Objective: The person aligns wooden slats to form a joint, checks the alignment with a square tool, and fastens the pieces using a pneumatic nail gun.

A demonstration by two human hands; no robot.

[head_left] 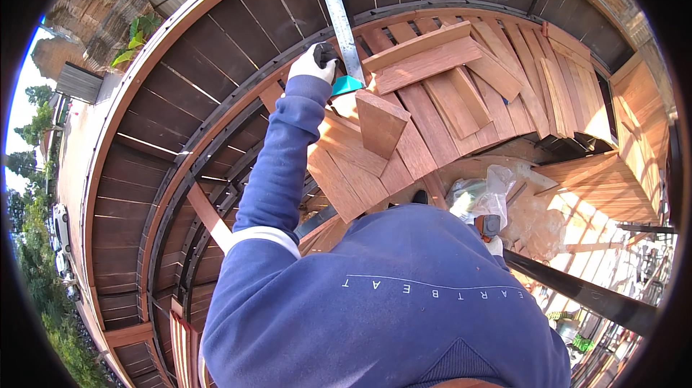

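Observation:
My left hand (315,63), in a white glove with dark fingertips, is stretched out over the far boards. Its fingers are curled closed; what they hold, if anything, is hidden. Right beside it lies a try square with a long steel blade (340,21) and a teal stock (347,86). I cannot tell whether the hand touches it. Below the square, a short wooden block (381,123) rests on reddish-brown planks (360,184). My right hand (494,246), also white-gloved and mostly hidden by my body, is low at my right side against an orange-and-black power tool (488,226).
Loose boards (429,63) lie stacked across the curved plank row. A dark slatted curved bench (180,92) sweeps round the far and left sides. Clear plastic sheeting (490,190) lies on the ground near the right hand. A dark beam (577,291) slants at the right.

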